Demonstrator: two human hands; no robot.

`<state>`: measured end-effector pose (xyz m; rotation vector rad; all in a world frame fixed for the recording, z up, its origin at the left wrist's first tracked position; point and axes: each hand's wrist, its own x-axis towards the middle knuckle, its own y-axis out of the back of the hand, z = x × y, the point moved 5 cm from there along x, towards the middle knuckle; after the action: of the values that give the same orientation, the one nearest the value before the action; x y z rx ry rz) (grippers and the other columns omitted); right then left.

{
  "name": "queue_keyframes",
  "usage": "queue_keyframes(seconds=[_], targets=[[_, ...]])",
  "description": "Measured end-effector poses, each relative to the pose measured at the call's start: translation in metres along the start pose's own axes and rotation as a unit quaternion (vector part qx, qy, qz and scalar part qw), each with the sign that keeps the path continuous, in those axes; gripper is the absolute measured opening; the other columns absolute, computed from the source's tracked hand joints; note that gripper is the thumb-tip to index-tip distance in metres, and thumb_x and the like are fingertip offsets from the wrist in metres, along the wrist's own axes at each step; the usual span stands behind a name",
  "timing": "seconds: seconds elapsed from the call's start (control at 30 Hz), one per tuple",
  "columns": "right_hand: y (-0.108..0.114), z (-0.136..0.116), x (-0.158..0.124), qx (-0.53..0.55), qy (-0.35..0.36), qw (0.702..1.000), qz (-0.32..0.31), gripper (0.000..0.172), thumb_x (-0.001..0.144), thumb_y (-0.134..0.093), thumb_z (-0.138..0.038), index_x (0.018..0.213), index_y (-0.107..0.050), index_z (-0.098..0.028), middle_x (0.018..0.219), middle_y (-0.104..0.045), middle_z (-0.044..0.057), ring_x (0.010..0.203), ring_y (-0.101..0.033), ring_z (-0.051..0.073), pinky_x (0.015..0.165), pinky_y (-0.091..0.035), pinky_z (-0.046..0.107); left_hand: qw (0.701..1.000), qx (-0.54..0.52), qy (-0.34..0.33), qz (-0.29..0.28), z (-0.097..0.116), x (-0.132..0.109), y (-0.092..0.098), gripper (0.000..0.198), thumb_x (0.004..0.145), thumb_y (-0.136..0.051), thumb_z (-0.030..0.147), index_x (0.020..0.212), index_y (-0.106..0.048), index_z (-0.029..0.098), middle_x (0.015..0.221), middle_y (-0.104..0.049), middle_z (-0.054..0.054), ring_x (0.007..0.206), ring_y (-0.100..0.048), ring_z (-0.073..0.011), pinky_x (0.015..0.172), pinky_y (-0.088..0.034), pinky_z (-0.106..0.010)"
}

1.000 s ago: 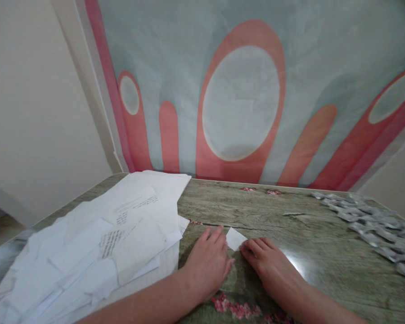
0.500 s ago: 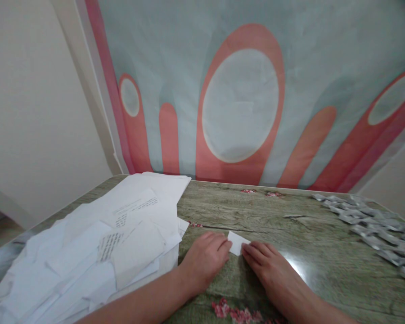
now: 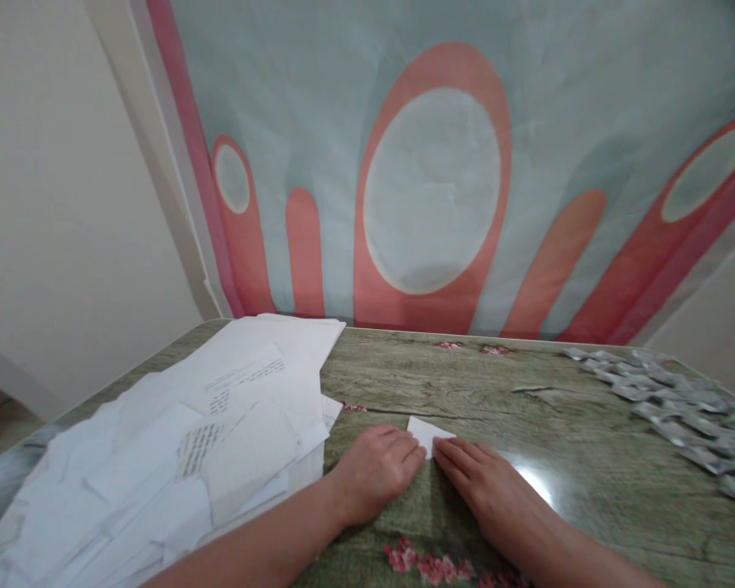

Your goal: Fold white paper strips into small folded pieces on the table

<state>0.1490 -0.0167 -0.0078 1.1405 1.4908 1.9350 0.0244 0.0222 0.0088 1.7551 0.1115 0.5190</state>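
A small folded piece of white paper (image 3: 427,430) lies on the wood-patterned table (image 3: 404,367) between my two hands. My left hand (image 3: 376,474) is closed, its curled fingertips pressing on the paper's lower left part. The fingers of my right hand (image 3: 487,482) are held together and press on its lower right part. Both thumbs are hidden under the hands. Only the paper's upper part and a narrow strip between the fingertips show.
To the left spreads a large pile of white paper sheets (image 3: 269,339), some printed with text. Several folded grey-white pieces (image 3: 667,400) stand in rows at the right. A grey and coral patterned backdrop (image 3: 429,310) rises behind the table's far edge.
My hands have come closer together on the paper and cover more of it. The left fingers moved right and the right fingers slightly left. The view shifted slightly.
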Motion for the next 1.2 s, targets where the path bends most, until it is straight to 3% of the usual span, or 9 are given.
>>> queue_keyframes(seconds=[0.27, 0.5, 0.8, 1.03, 1.2], targets=[[0.002, 0.006, 0.001, 0.065, -0.012, 0.998, -0.014, 0.046, 0.073, -0.041, 0.004, 0.112, -0.06, -0.009, 0.115, -0.062, 0.013, 0.103, -0.058, 0.023, 0.089, -0.049, 0.037, 0.999, -0.027, -0.003, 0.045, -0.008, 0.0, 0.002, 0.017, 0.093, -0.043, 0.02, 0.096, -0.059, 0.016, 0.092, -0.064, -0.003, 0.089, -0.056, -0.0157, 0.08, -0.042, -0.031], [-0.002, 0.016, 0.001, 0.161, -0.049, 0.986, -0.014, 0.044, 0.078, -0.042, 0.002, 0.113, -0.061, -0.015, 0.118, -0.06, 0.008, 0.111, -0.051, 0.02, 0.097, -0.042, 0.035, 0.997, -0.065, -0.04, 0.028, 0.005, -0.001, -0.002, 0.018, 0.093, -0.041, 0.018, 0.091, -0.059, 0.018, 0.086, -0.063, -0.001, 0.082, -0.056, -0.0139, 0.075, -0.041, -0.03], [0.006, 0.018, 0.003, 0.173, 0.009, 0.98, -0.102, 0.056, 0.08, -0.043, -0.003, 0.132, -0.045, -0.023, 0.132, -0.05, 0.008, 0.119, -0.045, 0.024, 0.102, -0.034, 0.045, 0.975, -0.218, 0.049, 0.004, -0.013, -0.006, -0.001, 0.016, 0.091, -0.047, 0.024, 0.092, -0.062, 0.019, 0.093, -0.063, -0.001, 0.085, -0.056, -0.0136, 0.076, -0.042, -0.023], [0.013, 0.022, 0.0, 0.198, 0.039, 0.964, -0.174, 0.072, 0.069, -0.045, -0.001, 0.137, -0.037, -0.024, 0.142, -0.036, 0.008, 0.128, -0.035, 0.025, 0.108, -0.02, 0.048, 0.964, -0.253, 0.079, -0.011, -0.014, -0.003, -0.001, 0.018, 0.091, -0.047, 0.027, 0.091, -0.063, 0.019, 0.093, -0.062, -0.002, 0.086, -0.055, -0.0143, 0.079, -0.041, -0.023], [0.015, 0.025, -0.002, 0.219, 0.054, 0.955, -0.193, 0.077, 0.066, -0.046, -0.001, 0.138, -0.034, -0.023, 0.145, -0.03, 0.008, 0.132, -0.029, 0.023, 0.11, -0.012, 0.047, 0.953, -0.278, 0.119, -0.008, -0.015, -0.001, -0.001, 0.014, 0.09, -0.048, 0.026, 0.087, -0.06, 0.018, 0.091, -0.059, -0.003, 0.086, -0.054, -0.015, 0.077, -0.04, -0.024]])
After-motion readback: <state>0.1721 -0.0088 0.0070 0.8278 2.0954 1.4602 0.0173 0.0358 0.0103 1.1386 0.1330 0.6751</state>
